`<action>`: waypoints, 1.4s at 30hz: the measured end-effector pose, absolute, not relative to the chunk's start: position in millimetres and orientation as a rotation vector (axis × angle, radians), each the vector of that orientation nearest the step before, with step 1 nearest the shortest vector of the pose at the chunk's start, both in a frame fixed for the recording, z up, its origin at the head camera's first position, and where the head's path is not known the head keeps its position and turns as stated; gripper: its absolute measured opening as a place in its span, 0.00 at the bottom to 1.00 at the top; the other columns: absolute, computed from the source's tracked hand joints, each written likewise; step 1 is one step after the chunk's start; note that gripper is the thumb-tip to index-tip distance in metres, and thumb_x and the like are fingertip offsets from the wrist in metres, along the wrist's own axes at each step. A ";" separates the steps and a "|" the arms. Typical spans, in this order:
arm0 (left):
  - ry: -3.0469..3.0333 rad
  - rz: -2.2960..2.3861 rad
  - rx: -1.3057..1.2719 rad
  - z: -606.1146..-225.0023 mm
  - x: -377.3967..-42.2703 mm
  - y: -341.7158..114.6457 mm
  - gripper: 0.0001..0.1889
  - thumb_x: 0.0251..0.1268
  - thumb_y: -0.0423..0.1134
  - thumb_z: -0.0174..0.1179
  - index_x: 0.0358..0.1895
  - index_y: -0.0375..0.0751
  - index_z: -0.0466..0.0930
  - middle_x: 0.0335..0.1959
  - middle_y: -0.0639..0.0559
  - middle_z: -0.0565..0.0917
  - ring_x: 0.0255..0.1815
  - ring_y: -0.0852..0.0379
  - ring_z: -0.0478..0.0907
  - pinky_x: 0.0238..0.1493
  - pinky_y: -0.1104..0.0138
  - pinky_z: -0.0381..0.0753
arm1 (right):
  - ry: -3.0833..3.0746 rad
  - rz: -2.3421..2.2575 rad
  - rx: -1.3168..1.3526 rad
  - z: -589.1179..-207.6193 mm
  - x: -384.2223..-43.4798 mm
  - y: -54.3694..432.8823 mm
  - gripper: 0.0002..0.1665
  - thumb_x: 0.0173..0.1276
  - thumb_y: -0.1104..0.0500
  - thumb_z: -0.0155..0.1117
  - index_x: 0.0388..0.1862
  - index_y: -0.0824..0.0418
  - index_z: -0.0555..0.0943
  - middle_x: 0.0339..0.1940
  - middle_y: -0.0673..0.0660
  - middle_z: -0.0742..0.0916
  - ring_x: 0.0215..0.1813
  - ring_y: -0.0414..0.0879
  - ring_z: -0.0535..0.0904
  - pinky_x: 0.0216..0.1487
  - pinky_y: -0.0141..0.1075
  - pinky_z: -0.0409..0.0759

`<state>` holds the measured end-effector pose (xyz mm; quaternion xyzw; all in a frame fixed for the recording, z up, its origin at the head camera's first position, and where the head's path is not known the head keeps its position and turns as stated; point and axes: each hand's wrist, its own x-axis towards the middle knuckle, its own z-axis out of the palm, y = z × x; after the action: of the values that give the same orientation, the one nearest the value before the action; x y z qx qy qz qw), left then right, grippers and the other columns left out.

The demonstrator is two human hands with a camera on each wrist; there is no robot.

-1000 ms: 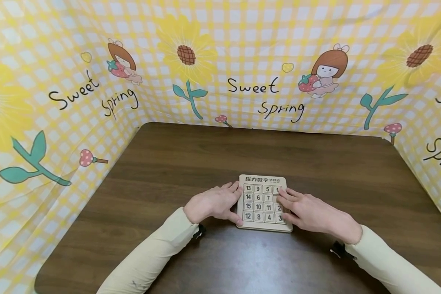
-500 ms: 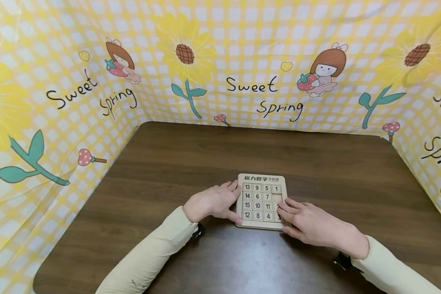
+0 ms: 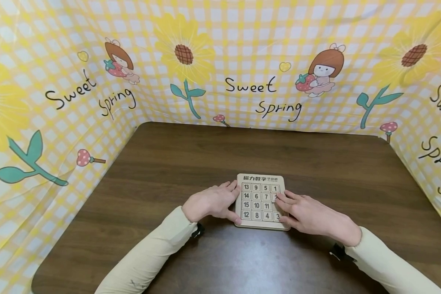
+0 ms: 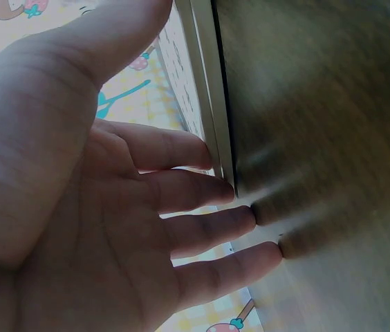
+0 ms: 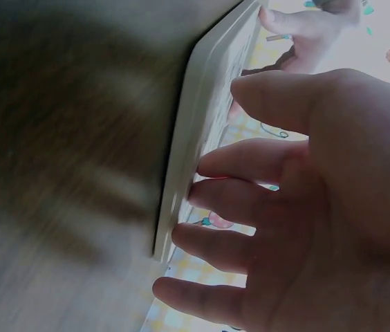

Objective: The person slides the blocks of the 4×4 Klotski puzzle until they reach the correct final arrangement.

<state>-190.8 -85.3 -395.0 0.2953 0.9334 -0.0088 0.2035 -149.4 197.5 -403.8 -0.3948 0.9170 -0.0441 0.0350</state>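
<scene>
A wooden sliding number puzzle [image 3: 258,223] lies flat on the table, numbered tiles inside its frame. My left hand [image 3: 213,201] rests against its left side, fingers along the upper edge and thumb at the lower corner. In the left wrist view, those fingers [image 4: 209,228] are spread and fairly straight. Over the puzzle's right side, my right hand [image 3: 308,213] touches the number 2 tile [image 3: 275,196], which fingertips partly cover. Below that tile is the vacant slot, above the number 3 tile [image 3: 277,216]. The right wrist view shows extended fingers [image 5: 216,245] beside the frame.
The brown wooden table [image 3: 176,163] extends around the puzzle. A yellow checked cloth [image 3: 242,49] printed with flowers and cartoon girls hangs along the back and both sides. Black straps [image 3: 339,252] sit at the wrists.
My right hand drew back toward me, then moved forward again. The number 2 tile slid up one row, so the vacant slot is now beneath it. The left hand stays put.
</scene>
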 end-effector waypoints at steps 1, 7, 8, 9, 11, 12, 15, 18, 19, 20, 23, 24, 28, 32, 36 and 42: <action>2.605 -0.024 0.823 -395.1 -190.9 -85.2 0.55 0.54 0.68 0.63 0.78 0.40 0.51 0.81 0.42 0.50 0.80 0.44 0.51 0.76 0.51 0.60 | 2.820 -0.136 -1.209 -404.1 -150.7 197.6 0.30 0.73 0.50 0.57 0.68 0.66 0.73 0.69 0.67 0.75 0.71 0.65 0.70 0.62 0.59 0.74; 2.601 0.005 0.804 -394.9 -190.3 -85.4 0.55 0.55 0.68 0.64 0.78 0.40 0.50 0.81 0.43 0.50 0.81 0.45 0.50 0.77 0.52 0.58 | 2.823 -0.140 -1.201 -405.6 -152.9 198.5 0.30 0.73 0.51 0.57 0.68 0.65 0.73 0.69 0.66 0.75 0.71 0.65 0.70 0.63 0.59 0.74; 2.600 0.011 0.800 -395.0 -190.2 -85.5 0.56 0.55 0.67 0.64 0.79 0.39 0.49 0.81 0.43 0.50 0.81 0.45 0.50 0.77 0.52 0.58 | 2.824 -0.136 -1.201 -405.7 -152.5 198.7 0.30 0.73 0.51 0.57 0.68 0.66 0.73 0.70 0.66 0.75 0.71 0.65 0.70 0.62 0.59 0.74; 2.597 0.015 0.796 -395.1 -190.1 -85.5 0.56 0.55 0.67 0.64 0.79 0.39 0.49 0.81 0.43 0.49 0.81 0.46 0.49 0.77 0.52 0.58 | 2.827 -0.133 -1.204 -405.6 -152.2 198.7 0.30 0.73 0.51 0.58 0.68 0.66 0.73 0.70 0.66 0.75 0.71 0.66 0.70 0.62 0.59 0.74; 2.599 0.016 0.797 -395.3 -190.2 -85.4 0.56 0.55 0.67 0.64 0.79 0.39 0.49 0.81 0.43 0.49 0.81 0.45 0.49 0.77 0.52 0.58 | 2.829 -0.124 -1.211 -404.9 -150.6 198.8 0.30 0.73 0.51 0.58 0.68 0.66 0.73 0.70 0.66 0.75 0.70 0.66 0.70 0.62 0.59 0.75; 2.600 0.017 0.800 -395.5 -190.2 -85.4 0.56 0.55 0.67 0.64 0.79 0.39 0.49 0.81 0.43 0.49 0.81 0.45 0.49 0.77 0.53 0.58 | 2.829 -0.123 -1.209 -403.8 -149.1 198.9 0.30 0.73 0.50 0.57 0.68 0.66 0.73 0.70 0.66 0.75 0.70 0.65 0.70 0.62 0.59 0.75; 2.600 0.019 0.809 -395.9 -189.9 -85.2 0.56 0.55 0.67 0.64 0.79 0.39 0.49 0.81 0.42 0.50 0.81 0.45 0.50 0.77 0.53 0.58 | 2.819 -0.112 -1.210 -399.0 -142.1 199.5 0.30 0.73 0.49 0.57 0.68 0.65 0.74 0.69 0.66 0.76 0.70 0.64 0.72 0.62 0.59 0.75; 2.604 0.023 0.809 -396.5 -189.8 -85.2 0.55 0.55 0.67 0.64 0.79 0.39 0.49 0.81 0.42 0.50 0.81 0.45 0.50 0.77 0.52 0.58 | 2.775 -0.102 -1.203 -391.1 -131.0 199.5 0.30 0.74 0.47 0.56 0.67 0.64 0.75 0.68 0.64 0.78 0.69 0.62 0.73 0.62 0.59 0.75; 2.605 0.023 0.808 -396.5 -189.7 -85.3 0.55 0.55 0.67 0.64 0.79 0.39 0.49 0.81 0.42 0.50 0.81 0.45 0.50 0.77 0.52 0.59 | 2.754 -0.091 -1.213 -388.9 -127.4 199.2 0.30 0.74 0.46 0.55 0.67 0.63 0.75 0.67 0.63 0.78 0.69 0.62 0.73 0.61 0.58 0.75; 2.606 0.023 0.806 -396.5 -189.7 -85.4 0.55 0.55 0.67 0.64 0.79 0.40 0.49 0.81 0.43 0.50 0.81 0.46 0.50 0.77 0.52 0.59 | 2.737 -0.081 -1.229 -387.4 -123.7 198.9 0.30 0.74 0.45 0.55 0.66 0.63 0.76 0.67 0.63 0.79 0.68 0.61 0.74 0.61 0.58 0.76; 2.604 0.023 0.803 -396.5 -189.8 -85.6 0.55 0.55 0.67 0.64 0.79 0.40 0.49 0.81 0.43 0.50 0.81 0.46 0.50 0.77 0.52 0.58 | 2.701 -0.033 -1.271 -384.2 -114.5 196.4 0.29 0.74 0.44 0.55 0.64 0.61 0.78 0.65 0.61 0.81 0.67 0.59 0.76 0.58 0.57 0.78; 2.603 0.023 0.802 -396.4 -189.8 -85.7 0.55 0.55 0.67 0.64 0.79 0.40 0.49 0.81 0.43 0.50 0.81 0.46 0.50 0.77 0.52 0.58 | 2.699 -0.018 -1.285 -384.4 -112.6 195.3 0.29 0.74 0.44 0.55 0.64 0.60 0.78 0.65 0.60 0.81 0.66 0.59 0.77 0.57 0.56 0.79; 2.603 0.024 0.803 -396.5 -189.8 -86.0 0.55 0.55 0.67 0.64 0.79 0.40 0.49 0.81 0.43 0.50 0.81 0.46 0.50 0.77 0.52 0.58 | 2.722 0.023 -1.310 -385.6 -108.3 192.2 0.27 0.72 0.45 0.57 0.62 0.59 0.79 0.63 0.60 0.82 0.65 0.58 0.78 0.55 0.55 0.81; 2.604 0.026 0.809 -396.4 -189.6 -86.1 0.55 0.55 0.67 0.64 0.79 0.39 0.49 0.80 0.42 0.50 0.81 0.45 0.50 0.77 0.52 0.58 | 2.743 0.034 -1.328 -386.5 -107.7 191.5 0.26 0.72 0.46 0.58 0.61 0.59 0.80 0.62 0.60 0.83 0.64 0.58 0.79 0.55 0.53 0.81; 2.602 0.030 0.814 -396.0 -189.4 -86.4 0.55 0.55 0.67 0.64 0.79 0.39 0.49 0.80 0.42 0.50 0.81 0.45 0.50 0.77 0.53 0.58 | 2.756 0.040 -1.331 -387.2 -108.5 191.3 0.26 0.72 0.46 0.58 0.61 0.60 0.80 0.62 0.60 0.83 0.63 0.57 0.79 0.55 0.53 0.81; 2.597 0.029 0.813 -396.0 -190.1 -86.6 0.55 0.55 0.67 0.63 0.79 0.40 0.49 0.81 0.42 0.49 0.81 0.45 0.49 0.77 0.52 0.57 | 2.798 0.016 -1.409 -392.6 -116.4 193.1 0.23 0.71 0.47 0.60 0.57 0.60 0.80 0.59 0.58 0.84 0.62 0.55 0.80 0.51 0.51 0.83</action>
<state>-190.1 -86.6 -396.0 0.2920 0.9334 0.0105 0.2085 -116.4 193.1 -392.6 -0.4497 0.8931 0.0052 0.0043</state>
